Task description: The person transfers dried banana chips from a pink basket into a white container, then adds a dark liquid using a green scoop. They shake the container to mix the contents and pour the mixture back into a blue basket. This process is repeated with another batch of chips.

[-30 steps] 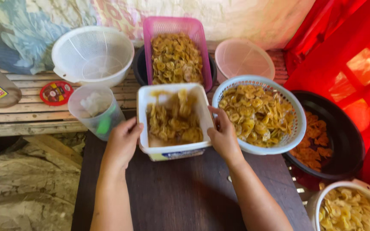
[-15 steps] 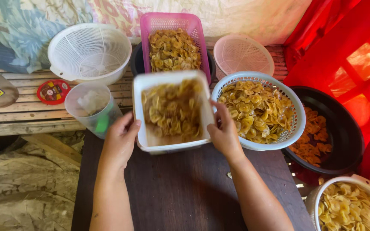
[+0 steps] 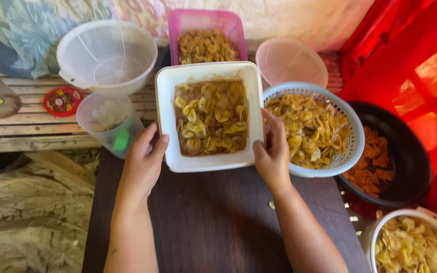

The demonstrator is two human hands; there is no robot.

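Observation:
A white rectangular tub [image 3: 168, 121] full of yellow-brown chips is lifted and tipped toward me above the dark wooden table [image 3: 213, 222]. My left hand [image 3: 145, 156] grips its left wall and my right hand [image 3: 271, 151] grips its right wall. The chips lie heaped in the tub's middle, some coated in a brownish glaze.
A white basket of chips [image 3: 350, 151] stands right of the tub, a pink basket of chips [image 3: 206, 23] behind it. A white colander [image 3: 107, 55], a clear plastic jug [image 3: 110, 124], a pink lid [image 3: 289, 60], a black bowl [image 3: 410, 151] and another white tub [image 3: 380, 232] surround them.
Both hands have raised the white tub off the table and tilted its opening toward me, so more of its inside shows.

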